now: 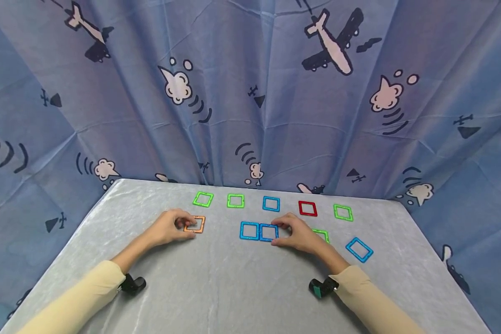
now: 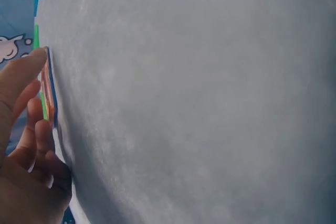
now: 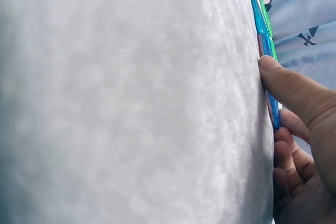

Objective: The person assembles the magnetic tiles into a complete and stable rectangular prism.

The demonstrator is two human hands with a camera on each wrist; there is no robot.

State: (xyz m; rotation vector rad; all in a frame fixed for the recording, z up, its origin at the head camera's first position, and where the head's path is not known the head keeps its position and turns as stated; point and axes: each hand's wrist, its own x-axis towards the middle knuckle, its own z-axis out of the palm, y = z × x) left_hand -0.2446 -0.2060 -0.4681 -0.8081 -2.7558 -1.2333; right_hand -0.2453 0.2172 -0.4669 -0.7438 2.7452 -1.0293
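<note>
On the left, my left hand (image 1: 167, 227) pinches an orange square magnetic tile (image 1: 202, 224), a hollow frame, by its left side. The left wrist view shows the thumb at one edge of the orange tile (image 2: 48, 90) and fingertips at the opposite edge. My right hand (image 1: 299, 234) holds a blue square tile (image 1: 268, 240) between thumb and fingers at its right side. That tile lies flat, edge to edge with another blue tile (image 1: 249, 238) on its left. In the right wrist view, the thumb covers part of the held blue tile (image 3: 272, 109).
Along the back of the grey-covered table (image 1: 217, 287) lie two green tiles (image 1: 235, 195), a blue tile (image 1: 271, 197), a red tile (image 1: 308, 215) and another green tile (image 1: 342, 205). Behind my right hand a green tile (image 1: 320, 231) is partly hidden. A blue tile (image 1: 364, 244) lies slanted farther right.
</note>
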